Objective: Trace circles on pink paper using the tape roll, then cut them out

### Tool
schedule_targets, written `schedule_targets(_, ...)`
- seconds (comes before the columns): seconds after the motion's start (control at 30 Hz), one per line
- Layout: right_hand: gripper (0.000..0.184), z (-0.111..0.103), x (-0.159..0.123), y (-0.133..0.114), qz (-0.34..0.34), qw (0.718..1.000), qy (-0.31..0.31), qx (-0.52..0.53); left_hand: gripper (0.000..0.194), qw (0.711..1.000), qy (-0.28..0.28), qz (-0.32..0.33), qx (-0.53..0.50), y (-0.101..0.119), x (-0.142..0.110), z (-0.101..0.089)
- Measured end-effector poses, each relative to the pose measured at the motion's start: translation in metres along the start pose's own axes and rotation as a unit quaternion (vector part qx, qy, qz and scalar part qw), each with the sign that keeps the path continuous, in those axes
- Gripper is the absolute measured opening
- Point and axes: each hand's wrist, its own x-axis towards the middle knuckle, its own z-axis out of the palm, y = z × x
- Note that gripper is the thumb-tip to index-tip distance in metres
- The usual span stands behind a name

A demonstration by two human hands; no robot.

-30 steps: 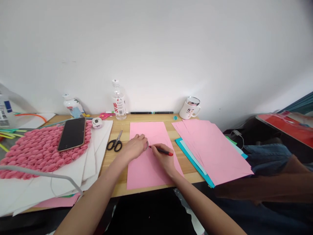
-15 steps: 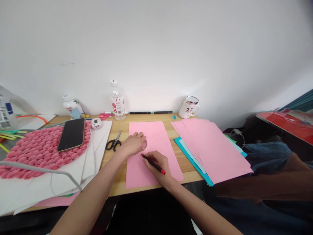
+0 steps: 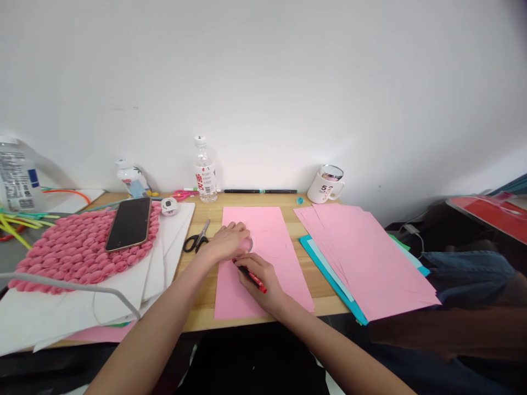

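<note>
A pink sheet of paper (image 3: 272, 230) lies flat on the wooden desk (image 3: 201, 296) in front of me. My left hand (image 3: 226, 242) rests on the sheet, fingers curled over a small round object (image 3: 247, 244) that it presses down. Just below it, my right hand (image 3: 259, 280) grips a red and black pen (image 3: 252, 277), whose tip touches the paper next to the round object. A faint curved line shows on the sheet to the right of my left hand.
Black scissors (image 3: 196, 240) lie left of the sheet. A phone (image 3: 130, 223) sits on a pink woven mat (image 3: 74, 247) over white sheets. A water bottle (image 3: 205, 171), a mug (image 3: 326, 185) and a black pen (image 3: 260, 191) line the wall. Stacked pink sheets (image 3: 366, 252) lie at right.
My right hand has carried the pen from the right side of the round object down and leftward, around to its lower edge. My left hand has stayed pressed on it.
</note>
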Motion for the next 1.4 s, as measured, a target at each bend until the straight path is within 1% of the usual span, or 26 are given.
schedule_targets(0.1, 0.021, -0.007, -0.002, 0.003, 0.01, 1.0, -0.011, -0.019, 0.029, 1.0, -0.001, -0.005, -0.006, 0.0, 0.0, 0.001)
schedule_targets(0.3, 0.02, -0.039, -0.002, 0.005, 0.052, 0.997, -0.028, -0.048, 0.025, 1.0, -0.003, -0.015, -0.009, 0.001, 0.002, 0.001)
schedule_targets(0.4, 0.02, -0.049, -0.001, 0.007, 0.048, 0.996, -0.024, -0.075, 0.025, 1.0, -0.011, -0.014, -0.008, 0.002, 0.003, -0.001)
schedule_targets(0.47, 0.019, -0.049, -0.003, 0.003, 0.04, 0.995, -0.012, -0.094, 0.026, 1.0, -0.015, -0.019, -0.008, 0.003, 0.004, -0.003)
schedule_targets(0.53, 0.018, -0.044, -0.007, -0.005, 0.033, 0.994, -0.019, -0.105, 0.029, 0.999, -0.021, -0.03, -0.009, 0.005, 0.006, -0.005)
schedule_targets(0.67, 0.022, -0.02, -0.014, -0.017, -0.002, 0.984, -0.086, -0.154, 0.033, 0.997, -0.048, -0.052, -0.003, 0.013, 0.011, -0.013)
schedule_targets(0.83, 0.025, 0.017, -0.009, -0.013, -0.056, 0.95, -0.095, -0.292, 0.035, 0.995, -0.085, -0.052, 0.012, 0.02, 0.012, -0.025)
schedule_targets(0.93, 0.025, 0.031, 0.001, -0.011, -0.061, 0.927, -0.106, -0.356, 0.036, 0.993, -0.103, -0.045, 0.02, 0.021, 0.014, -0.027)
schedule_targets(1.07, 0.024, 0.039, 0.015, -0.016, -0.043, 0.898, -0.14, -0.415, 0.036, 0.993, -0.11, -0.039, 0.024, 0.021, 0.016, -0.027)
schedule_targets(1.2, 0.025, 0.043, 0.023, -0.029, 0.003, 0.878, -0.175, -0.447, 0.037, 0.992, -0.114, -0.041, 0.026, 0.023, 0.014, -0.03)
schedule_targets(1.33, 0.021, 0.038, 0.021, -0.042, 0.053, 0.869, -0.215, -0.443, 0.037, 0.992, -0.116, -0.046, 0.023, 0.025, 0.011, -0.033)
schedule_targets(1.4, 0.017, 0.03, 0.016, -0.044, 0.071, 0.875, -0.222, -0.424, 0.037, 0.992, -0.113, -0.049, 0.024, 0.025, 0.01, -0.032)
